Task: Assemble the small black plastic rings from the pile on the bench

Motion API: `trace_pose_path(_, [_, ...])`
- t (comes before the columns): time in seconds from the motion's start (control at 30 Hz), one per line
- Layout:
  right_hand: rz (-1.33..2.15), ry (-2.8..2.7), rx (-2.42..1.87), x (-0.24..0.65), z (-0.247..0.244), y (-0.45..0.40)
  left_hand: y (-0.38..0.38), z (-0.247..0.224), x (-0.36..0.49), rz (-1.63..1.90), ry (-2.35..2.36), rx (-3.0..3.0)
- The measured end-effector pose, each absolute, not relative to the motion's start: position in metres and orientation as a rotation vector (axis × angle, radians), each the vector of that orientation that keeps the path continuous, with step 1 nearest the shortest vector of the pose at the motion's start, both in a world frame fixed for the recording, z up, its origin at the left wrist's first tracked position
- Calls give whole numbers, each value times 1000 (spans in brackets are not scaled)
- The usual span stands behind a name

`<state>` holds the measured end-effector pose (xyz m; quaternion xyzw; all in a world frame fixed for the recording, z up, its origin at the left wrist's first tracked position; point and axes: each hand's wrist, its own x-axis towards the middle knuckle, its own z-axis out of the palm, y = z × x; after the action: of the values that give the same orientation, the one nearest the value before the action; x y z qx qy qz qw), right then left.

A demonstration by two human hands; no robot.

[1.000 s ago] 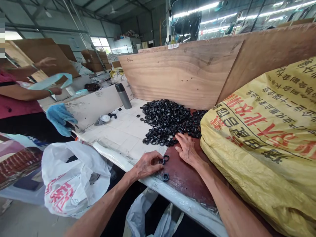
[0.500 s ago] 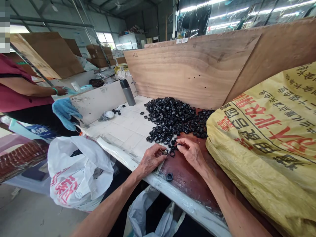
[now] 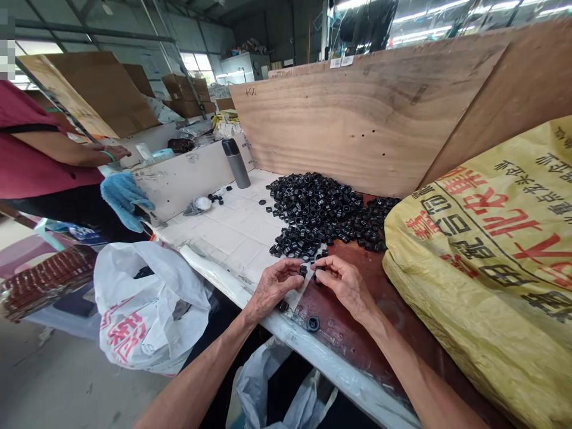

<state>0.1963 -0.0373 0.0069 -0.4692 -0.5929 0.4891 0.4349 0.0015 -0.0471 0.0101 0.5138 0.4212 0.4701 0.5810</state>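
A small black ring-like part (image 3: 303, 271) is pinched between the thumb and fingers of my left hand (image 3: 276, 286). Close beside it, my right hand (image 3: 346, 285) grips another small black part (image 3: 319, 274), partly covered by the fingertips. Just beyond both hands lies a large heap of black parts (image 3: 313, 199) on the white and red-brown table top. One round black piece (image 3: 313, 324) rests alone near the front edge, and a dark piece (image 3: 283, 305) sits beneath my left wrist.
A yellow printed sack (image 3: 473, 280) fills the right side. Wooden boards (image 3: 330, 119) wall the back. A grey bottle (image 3: 236, 164) and a small clear bag (image 3: 197, 206) stand at left. A white bag (image 3: 152, 304) hangs beside the table; a person in red is far left.
My right hand has come down and closer to my left, now with a black part at its fingertips. The part in my left hand has turned. The view has shifted slightly.
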Motion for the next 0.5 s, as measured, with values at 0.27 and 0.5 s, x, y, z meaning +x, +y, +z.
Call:
trace_pose_path(0.27, [1089, -1490, -1130, 186, -5, -39, -47, 5, 2, 1058, 900, 1127])
trace_pose_path(0.5, [779, -1712, -1123, 185, 0, -42, -46, 6, 2, 1084, 927, 1164])
